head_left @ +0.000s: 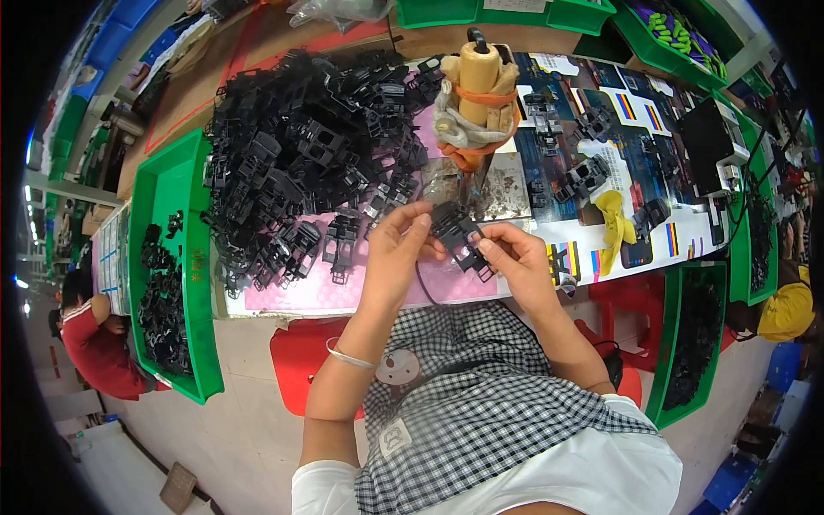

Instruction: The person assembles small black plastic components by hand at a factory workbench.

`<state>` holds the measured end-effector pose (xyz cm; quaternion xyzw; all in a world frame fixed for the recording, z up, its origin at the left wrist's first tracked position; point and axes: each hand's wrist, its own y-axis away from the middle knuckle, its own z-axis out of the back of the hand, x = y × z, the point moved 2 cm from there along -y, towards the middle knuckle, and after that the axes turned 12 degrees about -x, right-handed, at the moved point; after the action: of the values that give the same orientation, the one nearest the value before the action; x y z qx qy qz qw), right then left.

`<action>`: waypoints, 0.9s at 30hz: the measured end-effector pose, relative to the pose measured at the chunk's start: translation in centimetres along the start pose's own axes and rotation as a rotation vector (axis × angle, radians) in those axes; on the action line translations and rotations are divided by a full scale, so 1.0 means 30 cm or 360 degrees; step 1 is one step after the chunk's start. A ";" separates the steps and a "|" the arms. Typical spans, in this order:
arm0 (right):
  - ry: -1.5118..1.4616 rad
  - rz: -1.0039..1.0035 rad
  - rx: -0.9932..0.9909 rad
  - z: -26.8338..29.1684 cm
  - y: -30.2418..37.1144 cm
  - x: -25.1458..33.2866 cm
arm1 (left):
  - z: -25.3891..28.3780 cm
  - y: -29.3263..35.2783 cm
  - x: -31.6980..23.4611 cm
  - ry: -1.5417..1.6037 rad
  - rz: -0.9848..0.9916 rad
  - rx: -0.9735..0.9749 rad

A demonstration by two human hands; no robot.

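We judge the step in hand to be the close handling of a single black plastic part (453, 227), held up between both hands over the front edge of the table, just below the metal plate (506, 193) and the cloth-wrapped post (477, 86). The left hand (402, 245) pinches the part's upper left side between thumb and forefinger, with its other fingers bent in beneath; the right hand (520, 262) pinches the right side, thumb on top, though we cannot tell how its hidden fingertips sit. To our eye, the next move calls for a light, steady grip and careful turning, since the thin bars could bend. The part looks like a dark, slightly shiny frame, broad and rounded at its upper end, pierced by openings, with slim bars lower down. It lies tilted, running from upper left to lower right, beside a heap of similar black parts (300, 154).
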<state>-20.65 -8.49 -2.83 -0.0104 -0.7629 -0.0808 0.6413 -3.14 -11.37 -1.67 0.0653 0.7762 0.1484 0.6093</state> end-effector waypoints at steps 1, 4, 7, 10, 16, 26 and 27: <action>-0.0004 -0.0004 -0.0004 -0.004 0.008 0.008 | 0.011 0.008 -0.001 -0.0031 -0.0024 -0.0021; 0.0039 -0.0036 0.0013 -0.003 0.038 0.016 | 0.007 0.051 0.001 -0.0007 -0.0082 -0.0079; -0.0056 -0.0092 -0.0036 -0.020 0.068 0.006 | 0.018 0.132 0.016 -0.0021 -0.0387 -0.0242; -0.0084 -0.0020 0.0060 -0.032 0.105 0.007 | 0.009 0.230 0.042 -0.0004 -0.0413 -0.0199; 0.0640 0.0540 0.0041 0.069 0.136 0.076 | -0.030 0.275 0.117 -0.0033 -0.0079 0.0004; 0.1858 0.1021 -0.0948 0.504 0.046 0.104 | -0.159 0.245 0.110 -0.0254 -0.0255 0.0165; 0.1694 0.0961 -0.0920 0.494 0.061 0.100 | -0.167 0.241 0.109 -0.0346 -0.0327 0.0162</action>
<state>-35.44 -4.93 -2.11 -0.3530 -0.2546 -0.0929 0.8955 -9.37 -4.34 -1.38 0.0322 0.7148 0.0378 0.6975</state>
